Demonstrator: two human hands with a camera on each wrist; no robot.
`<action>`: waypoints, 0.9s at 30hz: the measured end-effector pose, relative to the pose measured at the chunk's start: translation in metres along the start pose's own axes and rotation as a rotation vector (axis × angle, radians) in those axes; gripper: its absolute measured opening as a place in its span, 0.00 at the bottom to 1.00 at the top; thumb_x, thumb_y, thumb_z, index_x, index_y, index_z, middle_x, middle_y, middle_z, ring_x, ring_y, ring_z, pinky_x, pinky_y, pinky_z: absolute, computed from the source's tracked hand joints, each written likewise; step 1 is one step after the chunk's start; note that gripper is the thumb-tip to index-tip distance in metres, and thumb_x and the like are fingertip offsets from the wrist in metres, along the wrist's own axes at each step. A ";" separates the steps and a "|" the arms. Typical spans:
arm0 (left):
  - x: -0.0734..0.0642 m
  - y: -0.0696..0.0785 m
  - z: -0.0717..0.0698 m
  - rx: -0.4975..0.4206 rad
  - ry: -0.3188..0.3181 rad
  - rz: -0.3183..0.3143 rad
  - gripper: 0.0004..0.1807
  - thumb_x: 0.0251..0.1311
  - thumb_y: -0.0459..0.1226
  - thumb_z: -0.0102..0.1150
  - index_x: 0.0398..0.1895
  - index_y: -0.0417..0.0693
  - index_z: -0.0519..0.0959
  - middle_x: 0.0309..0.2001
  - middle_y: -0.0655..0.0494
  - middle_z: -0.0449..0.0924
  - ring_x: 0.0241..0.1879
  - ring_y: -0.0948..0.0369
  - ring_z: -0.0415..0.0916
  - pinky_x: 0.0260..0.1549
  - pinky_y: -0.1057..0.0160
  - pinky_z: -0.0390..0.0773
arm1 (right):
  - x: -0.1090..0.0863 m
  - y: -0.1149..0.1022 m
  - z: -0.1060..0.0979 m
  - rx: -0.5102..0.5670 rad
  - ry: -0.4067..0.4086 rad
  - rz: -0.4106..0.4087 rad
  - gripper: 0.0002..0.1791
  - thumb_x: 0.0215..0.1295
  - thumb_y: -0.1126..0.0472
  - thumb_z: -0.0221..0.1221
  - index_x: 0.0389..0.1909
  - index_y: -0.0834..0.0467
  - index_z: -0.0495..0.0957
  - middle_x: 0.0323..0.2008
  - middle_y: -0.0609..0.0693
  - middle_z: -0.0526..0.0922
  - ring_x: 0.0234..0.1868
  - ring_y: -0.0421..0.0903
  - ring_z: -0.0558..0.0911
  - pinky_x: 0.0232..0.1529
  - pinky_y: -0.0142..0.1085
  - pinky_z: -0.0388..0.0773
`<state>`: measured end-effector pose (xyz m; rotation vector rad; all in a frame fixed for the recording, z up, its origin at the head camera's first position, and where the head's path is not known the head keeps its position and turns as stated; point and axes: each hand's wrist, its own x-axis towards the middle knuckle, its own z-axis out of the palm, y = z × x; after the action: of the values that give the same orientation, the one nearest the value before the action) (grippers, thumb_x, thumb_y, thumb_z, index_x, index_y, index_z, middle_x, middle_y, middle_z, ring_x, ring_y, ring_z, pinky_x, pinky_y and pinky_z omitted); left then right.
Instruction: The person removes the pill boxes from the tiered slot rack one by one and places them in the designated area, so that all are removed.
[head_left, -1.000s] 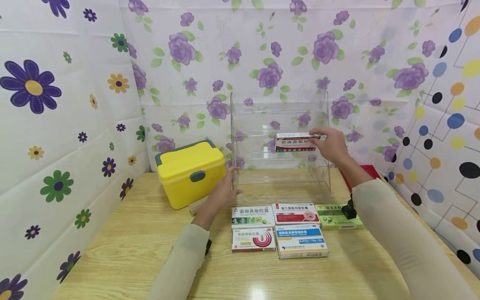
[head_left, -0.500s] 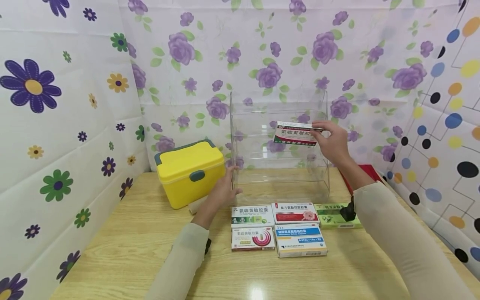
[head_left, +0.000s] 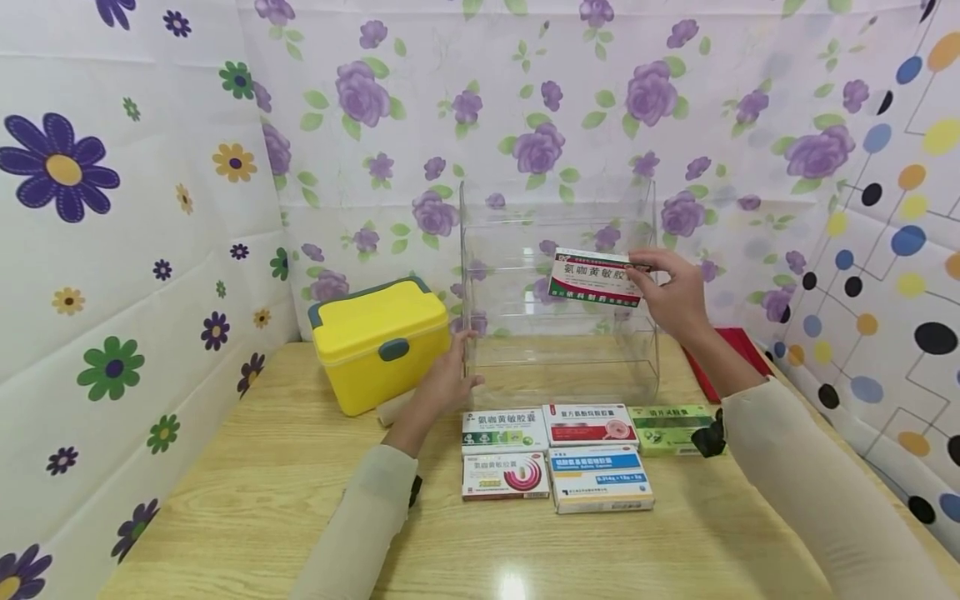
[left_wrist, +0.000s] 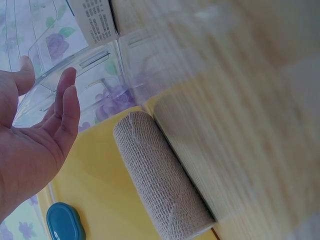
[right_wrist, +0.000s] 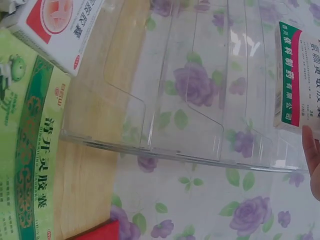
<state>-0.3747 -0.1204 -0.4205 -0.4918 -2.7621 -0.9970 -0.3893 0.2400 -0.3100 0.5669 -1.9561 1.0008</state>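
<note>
A clear acrylic tiered rack (head_left: 558, 350) stands on the table against the flowered cloth. My left hand (head_left: 444, 379) holds its left side panel; in the left wrist view, the thumb and fingers of that hand (left_wrist: 37, 145) lie on either side of the panel's edge. My right hand (head_left: 673, 292) pinches the right end of a white medicine box (head_left: 592, 279) with green and red bands. The box hangs tilted in front of the rack's middle tiers, its printed face toward me. In the right wrist view, only fingertips show at the box's (right_wrist: 295, 80) edge.
Flat medicine boxes lie before the rack: green-white (head_left: 504, 433), red-white (head_left: 588, 425), pink-ringed (head_left: 506, 477), blue-white (head_left: 602, 482) and light green (head_left: 669, 425). A yellow lidded case (head_left: 382, 350) and a beige bandage roll (left_wrist: 160, 175) stand left; something red (head_left: 727, 362) lies right.
The medicine box has been lifted off its lower, level position at the rack and tilted, its face now turned more toward me. My left hand stays on the rack.
</note>
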 end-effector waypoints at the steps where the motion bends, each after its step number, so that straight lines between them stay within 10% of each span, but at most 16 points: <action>1: 0.000 0.000 0.000 -0.001 0.002 -0.001 0.45 0.61 0.36 0.68 0.73 0.63 0.49 0.47 0.44 0.75 0.39 0.51 0.73 0.39 0.52 0.77 | -0.002 0.000 -0.001 0.002 -0.002 -0.006 0.12 0.61 0.67 0.67 0.46 0.64 0.85 0.49 0.56 0.85 0.41 0.36 0.78 0.37 0.23 0.70; 13: 0.002 0.000 0.000 0.009 0.006 0.000 0.45 0.61 0.36 0.68 0.74 0.63 0.49 0.42 0.45 0.74 0.34 0.52 0.71 0.32 0.55 0.74 | -0.023 0.002 -0.014 -0.008 -0.059 -0.035 0.12 0.61 0.68 0.67 0.46 0.62 0.85 0.45 0.56 0.86 0.40 0.28 0.77 0.34 0.20 0.72; 21: 0.002 0.000 0.001 0.014 0.008 0.007 0.45 0.61 0.37 0.68 0.73 0.64 0.49 0.42 0.45 0.75 0.35 0.52 0.71 0.33 0.55 0.75 | -0.041 -0.024 -0.027 0.030 -0.137 -0.003 0.13 0.60 0.77 0.63 0.46 0.69 0.83 0.44 0.65 0.84 0.37 0.43 0.80 0.24 0.23 0.77; 27: 0.002 0.000 0.001 0.015 0.008 0.000 0.45 0.61 0.36 0.68 0.73 0.64 0.49 0.43 0.45 0.75 0.36 0.52 0.72 0.35 0.54 0.75 | -0.059 0.007 -0.033 0.047 -0.196 0.050 0.15 0.61 0.74 0.64 0.50 0.65 0.83 0.44 0.60 0.85 0.30 0.37 0.81 0.23 0.27 0.78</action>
<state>-0.3764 -0.1193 -0.4213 -0.4849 -2.7606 -0.9752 -0.3462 0.2714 -0.3519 0.6662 -2.1321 1.0587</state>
